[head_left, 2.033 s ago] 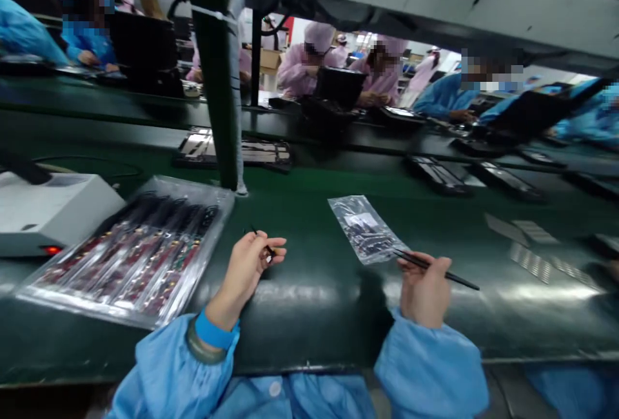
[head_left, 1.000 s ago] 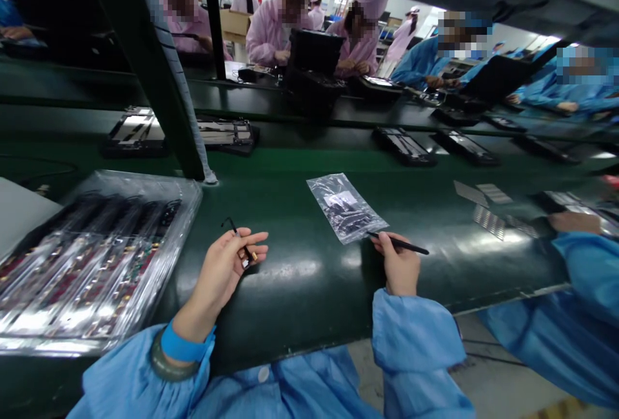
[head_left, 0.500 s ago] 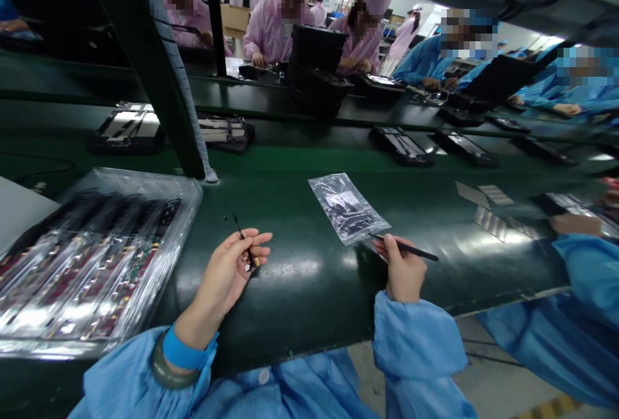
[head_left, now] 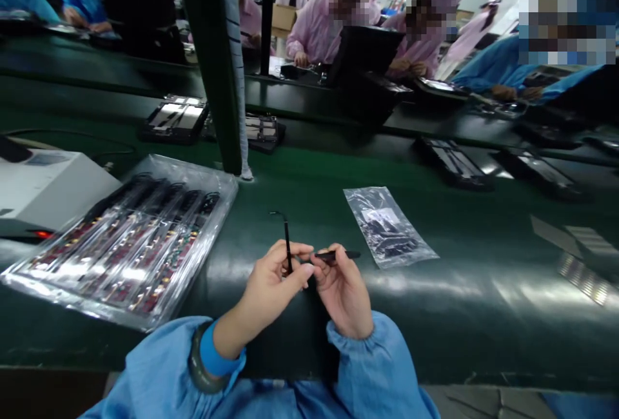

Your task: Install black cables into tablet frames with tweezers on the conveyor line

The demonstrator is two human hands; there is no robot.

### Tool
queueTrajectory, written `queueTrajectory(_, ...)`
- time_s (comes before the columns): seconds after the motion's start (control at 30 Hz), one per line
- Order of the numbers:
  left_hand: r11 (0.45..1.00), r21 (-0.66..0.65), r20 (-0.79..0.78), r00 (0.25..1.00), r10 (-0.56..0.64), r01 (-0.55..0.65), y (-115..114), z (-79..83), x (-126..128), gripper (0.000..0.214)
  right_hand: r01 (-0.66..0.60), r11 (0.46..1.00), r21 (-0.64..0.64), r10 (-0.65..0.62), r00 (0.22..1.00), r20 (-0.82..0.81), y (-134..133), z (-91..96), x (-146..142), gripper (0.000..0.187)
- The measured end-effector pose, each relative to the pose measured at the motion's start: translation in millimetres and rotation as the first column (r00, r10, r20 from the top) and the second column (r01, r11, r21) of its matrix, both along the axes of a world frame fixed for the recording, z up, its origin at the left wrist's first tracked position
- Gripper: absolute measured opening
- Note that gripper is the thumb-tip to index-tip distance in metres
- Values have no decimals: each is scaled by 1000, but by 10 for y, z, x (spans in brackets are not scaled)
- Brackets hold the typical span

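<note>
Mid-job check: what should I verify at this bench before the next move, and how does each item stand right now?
1. Left hand grips the thin black hooked piece: ok.
2. Right hand holds the black tweezers: ok.
3. Tweezers meeting the hooked piece: cannot tell, fingers crowd the spot.
4. Clear plastic bag lies flat on the green bench, apart from both hands: ok.
5. Packaged circuit boards sit left of the hands, not touching them: ok.

Smock sleeve (head_left: 155, 367) pale blue, wristband (head_left: 217, 348) brighter blue, tweezers (head_left: 336, 255) black, belt (head_left: 483, 322) dark green.
</note>
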State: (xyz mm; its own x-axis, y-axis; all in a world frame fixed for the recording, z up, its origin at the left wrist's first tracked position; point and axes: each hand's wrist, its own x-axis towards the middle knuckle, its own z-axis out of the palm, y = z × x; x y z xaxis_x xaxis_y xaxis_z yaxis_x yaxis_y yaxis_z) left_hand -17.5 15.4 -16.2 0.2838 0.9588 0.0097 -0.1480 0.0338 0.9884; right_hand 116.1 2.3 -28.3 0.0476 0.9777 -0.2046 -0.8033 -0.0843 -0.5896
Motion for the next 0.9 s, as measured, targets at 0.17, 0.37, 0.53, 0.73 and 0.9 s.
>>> queueTrajectory(0.17, 988, 144, -70, 995, 74, -64, -13, -45, -20, 18, -109, 994, 4, 109, 992, -65, 1, -22, -80, 17)
queueTrajectory(0.37, 959, 263, -82, 988, 134, -108, -27, -27, -7, 17, -125, 991, -36, 120, 985, -122, -4, -32, -99, 18)
queueTrajectory(0.53, 940, 316, -165, 967, 192, -133, -22, 6, 1, 13, -135, 989, -61, 126, 982, -141, -20, -72, -103, 18)
queueTrajectory(0.73, 923, 361, -197, 957, 215, -133, -34, 23, 1, 12, -127, 987, -99, 111, 983, -148, -35, -112, -114, 19)
queueTrajectory(0.9, 920, 370, -230, 946, 228, -132, -39, 38, 4, 11, -128, 983, -129, 107, 981, -163, -30, -111, -116, 20)
